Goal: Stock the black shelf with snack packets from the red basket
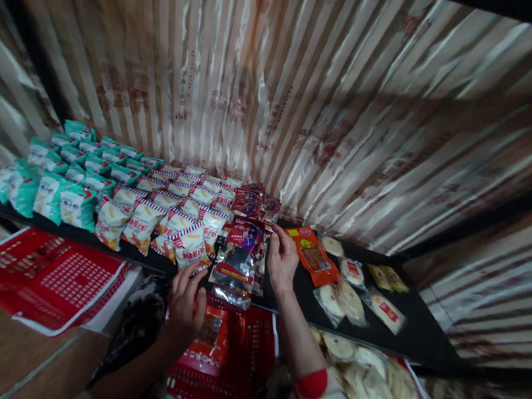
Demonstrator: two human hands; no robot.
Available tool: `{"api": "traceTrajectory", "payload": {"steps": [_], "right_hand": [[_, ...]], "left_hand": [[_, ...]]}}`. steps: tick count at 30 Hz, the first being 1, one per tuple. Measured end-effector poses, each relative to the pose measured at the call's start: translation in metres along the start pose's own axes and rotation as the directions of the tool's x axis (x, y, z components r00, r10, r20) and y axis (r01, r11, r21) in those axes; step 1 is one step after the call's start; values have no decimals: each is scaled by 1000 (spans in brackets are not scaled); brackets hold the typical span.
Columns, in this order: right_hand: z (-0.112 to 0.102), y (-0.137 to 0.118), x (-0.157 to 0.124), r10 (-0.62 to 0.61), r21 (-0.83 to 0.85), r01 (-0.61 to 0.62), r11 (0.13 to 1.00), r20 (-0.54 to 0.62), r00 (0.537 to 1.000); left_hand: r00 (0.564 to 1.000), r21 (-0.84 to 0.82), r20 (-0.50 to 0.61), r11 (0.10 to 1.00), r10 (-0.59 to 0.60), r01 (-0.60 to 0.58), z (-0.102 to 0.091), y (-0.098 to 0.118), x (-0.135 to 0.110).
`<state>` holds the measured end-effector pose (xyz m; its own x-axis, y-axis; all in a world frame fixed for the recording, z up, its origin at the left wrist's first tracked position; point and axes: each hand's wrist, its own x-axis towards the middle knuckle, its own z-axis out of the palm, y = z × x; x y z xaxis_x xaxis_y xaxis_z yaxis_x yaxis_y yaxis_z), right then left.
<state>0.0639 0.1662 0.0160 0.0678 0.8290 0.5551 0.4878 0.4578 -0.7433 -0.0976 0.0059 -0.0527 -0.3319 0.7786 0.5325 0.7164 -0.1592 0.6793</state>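
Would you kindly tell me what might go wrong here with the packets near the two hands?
1. The dark red packets beside the right hand overhang the front edge of the black shelf. A nudge might tip them into the red basket.
2. The left hand sits just below the striped packets leaning at that edge. Raising it could knock them off.

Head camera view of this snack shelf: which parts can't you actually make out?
All in the head view:
Print on the dark red packets: too small and blurred to read.
Left hand over the red basket: its fingers hide what, if anything, it grips.
Right hand at the packets' top edge: blur hides whether it pinches or only touches.
Pale round packets, lower right: smeared by motion and cut off by the bottom edge.
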Motion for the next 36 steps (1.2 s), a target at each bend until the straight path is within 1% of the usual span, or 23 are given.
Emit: {"api": "traceTrajectory", "payload": {"steps": [2, 4, 6, 8, 10, 13, 17, 20, 22, 26, 31, 33, 36], "right_hand": [[5, -15, 1, -72, -15, 73, 997, 73, 995], [12, -31, -4, -113, -13, 116, 993, 158, 981], [20, -45, -11, -132, 7, 134, 991, 240, 962], [30, -54, -19, -133, 33, 129, 991, 316, 939], [39, -59, -25, -118, 40, 111, 993, 392, 912], [53, -61, -30, -67, -5, 79, 997, 485, 872], [67, -63, -33, 12, -86, 44, 995, 563, 827], [75, -66, -35, 37, -137, 62, 989, 620, 784], [79, -68, -36, 41, -155, 75, 985, 635, 771], [87, -69, -36, 62, -168, 55, 984, 618, 783], [97, -63, -33, 4, -106, 82, 991, 635, 773], [102, -62, -33, -12, -97, 93, 991, 624, 782], [107, -62, -32, 6, -128, 85, 988, 587, 809]], "left_hand": [[993, 17, -39, 994, -109, 109, 0, -5, -6], [977, 9, -71, 979, -201, 202, 0, -12, -11], [960, -22, -96, 965, -263, 262, 1, -19, -11], [949, -54, -105, 954, -299, 295, 1, -26, -6], [949, -81, -104, 953, -299, 291, 0, -30, 1], [962, -141, -92, 960, -257, 243, -2, -34, 11], [975, -168, -92, 968, -204, 187, -5, -41, 17], [983, -157, -70, 975, -172, 159, -7, -46, 17], [982, -164, -60, 973, -177, 165, -8, -48, 17], [979, -184, -44, 965, -199, 188, -10, -50, 19], [981, -205, -30, 962, -191, 181, -13, -52, 22], [980, -219, -5, 957, -198, 192, -15, -55, 24], [975, -246, 27, 944, -220, 220, -16, -58, 25]]}}
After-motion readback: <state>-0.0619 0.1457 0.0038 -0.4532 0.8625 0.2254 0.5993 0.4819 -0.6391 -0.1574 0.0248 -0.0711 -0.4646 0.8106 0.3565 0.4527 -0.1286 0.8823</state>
